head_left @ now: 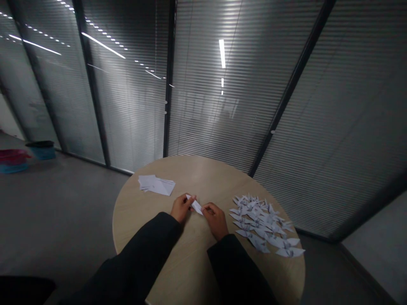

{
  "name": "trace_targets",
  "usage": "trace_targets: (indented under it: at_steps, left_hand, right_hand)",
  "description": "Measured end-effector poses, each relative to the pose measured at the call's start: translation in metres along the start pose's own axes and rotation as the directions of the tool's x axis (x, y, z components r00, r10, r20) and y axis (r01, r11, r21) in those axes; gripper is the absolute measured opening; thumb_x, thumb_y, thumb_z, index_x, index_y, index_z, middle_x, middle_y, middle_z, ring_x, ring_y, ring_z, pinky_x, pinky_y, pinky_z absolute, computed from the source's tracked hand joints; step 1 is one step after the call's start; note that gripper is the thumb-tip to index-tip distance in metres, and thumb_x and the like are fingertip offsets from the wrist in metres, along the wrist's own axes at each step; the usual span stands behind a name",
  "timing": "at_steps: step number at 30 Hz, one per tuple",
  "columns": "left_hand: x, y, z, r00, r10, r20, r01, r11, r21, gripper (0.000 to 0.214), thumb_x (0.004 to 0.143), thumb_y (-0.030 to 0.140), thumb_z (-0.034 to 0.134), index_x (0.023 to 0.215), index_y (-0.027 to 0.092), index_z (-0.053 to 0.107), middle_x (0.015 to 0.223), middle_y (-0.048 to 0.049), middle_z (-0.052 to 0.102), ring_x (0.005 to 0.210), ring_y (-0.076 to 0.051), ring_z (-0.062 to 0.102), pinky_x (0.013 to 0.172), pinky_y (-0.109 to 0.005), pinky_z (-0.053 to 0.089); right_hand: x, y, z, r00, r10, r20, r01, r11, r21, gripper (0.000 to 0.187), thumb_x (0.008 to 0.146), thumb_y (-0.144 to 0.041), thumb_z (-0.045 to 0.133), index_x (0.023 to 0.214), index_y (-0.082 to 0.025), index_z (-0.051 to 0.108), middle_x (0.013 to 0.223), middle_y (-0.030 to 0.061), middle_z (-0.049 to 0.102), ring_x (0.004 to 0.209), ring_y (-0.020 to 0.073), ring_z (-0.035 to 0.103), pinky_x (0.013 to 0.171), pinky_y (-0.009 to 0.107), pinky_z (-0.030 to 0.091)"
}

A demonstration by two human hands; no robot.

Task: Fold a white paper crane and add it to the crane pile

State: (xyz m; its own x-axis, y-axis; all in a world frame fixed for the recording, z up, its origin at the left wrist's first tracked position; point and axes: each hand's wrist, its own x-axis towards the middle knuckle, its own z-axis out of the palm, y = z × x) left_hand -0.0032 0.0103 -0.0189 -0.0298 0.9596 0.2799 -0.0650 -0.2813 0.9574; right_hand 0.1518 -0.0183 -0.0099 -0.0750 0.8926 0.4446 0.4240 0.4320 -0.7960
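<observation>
Between my two hands is a small folded piece of white paper (196, 206), narrow and slanting down to the right, held just above the table. My left hand (182, 207) pinches its upper left end, thumb on top. At the lower right end, the fingers of my right hand (216, 218) are closed on the paper's edge. To the right on the table lie several folded paper cranes (260, 220) in close rows. A stack of white paper sheets (156, 184) rests at the left, beyond my left hand.
The round wooden table (203, 169) stands close to a glass partition (219, 118) with blinds. On the grey floor at the far left are a blue bucket with a red liner (13, 160) and a blue bucket with a black liner (43, 150). A dark object (25, 289) shows at bottom left.
</observation>
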Motion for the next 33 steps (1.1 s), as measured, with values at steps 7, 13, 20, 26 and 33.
trace_targets:
  at_steps: [7, 13, 20, 26, 33]
  left_hand:
    - [0.0, 0.003, 0.001, 1.0, -0.025, -0.007, 0.025, 0.999, -0.03, 0.046, 0.067, 0.06, 0.064, 0.067, 0.014, 0.06, 0.056, -0.0008, 0.059, 0.047, -0.013, 0.054, 0.047, -0.024, 0.042]
    - [0.0, 0.001, 0.005, 0.999, -0.038, 0.028, 0.039, 0.998, -0.055, 0.047, 0.064, 0.061, 0.066, 0.065, 0.015, 0.058, 0.055, -0.0005, 0.059, 0.047, -0.013, 0.054, 0.047, -0.024, 0.043]
    - [-0.004, 0.013, 0.007, 0.991, -0.095, 0.095, 0.109, 0.982, -0.156, 0.051, 0.06, 0.063, 0.069, 0.069, 0.013, 0.062, 0.062, -0.003, 0.062, 0.054, -0.015, 0.057, 0.05, -0.027, 0.048]
    - [-0.007, 0.018, 0.008, 0.988, -0.076, 0.136, 0.105, 0.97, -0.22, 0.046, 0.048, 0.035, 0.085, 0.082, 0.013, 0.063, 0.07, -0.001, 0.065, 0.065, -0.014, 0.06, 0.067, -0.027, 0.049]
    - [-0.005, 0.007, 0.005, 0.988, -0.054, 0.147, 0.077, 0.985, -0.158, 0.033, 0.055, 0.027, 0.079, 0.081, 0.012, 0.063, 0.065, 0.0002, 0.062, 0.058, -0.01, 0.055, 0.059, -0.023, 0.042]
  right_hand:
    - [0.002, -0.001, 0.001, 0.999, 0.034, 0.027, -0.035, 0.999, 0.042, 0.021, 0.079, -0.037, 0.052, 0.073, -0.02, 0.062, 0.072, 0.0014, 0.065, 0.067, 0.0166, 0.061, 0.063, 0.025, 0.048]
    - [0.004, 0.005, 0.003, 0.999, -0.046, 0.017, 0.046, 0.999, 0.015, 0.018, 0.08, -0.03, 0.048, 0.069, -0.021, 0.059, 0.074, 0.0019, 0.064, 0.072, 0.0167, 0.062, 0.067, 0.025, 0.049]
    - [0.003, 0.005, -0.002, 0.993, -0.102, -0.051, 0.097, 0.99, -0.101, 0.019, 0.081, -0.03, 0.047, 0.067, -0.021, 0.057, 0.072, 0.0018, 0.06, 0.07, 0.016, 0.058, 0.068, 0.026, 0.046]
    - [0.002, 0.011, -0.003, 0.997, -0.013, -0.081, 0.008, 0.998, -0.067, 0.024, 0.085, -0.037, 0.046, 0.075, -0.02, 0.059, 0.076, 0.0031, 0.062, 0.073, 0.0173, 0.058, 0.069, 0.028, 0.047]
    - [0.0, 0.005, 0.0, 0.976, -0.167, -0.141, 0.152, 0.982, -0.111, 0.01, 0.084, -0.027, 0.054, 0.088, -0.02, 0.061, 0.091, 0.0067, 0.059, 0.085, 0.0199, 0.057, 0.079, 0.034, 0.047]
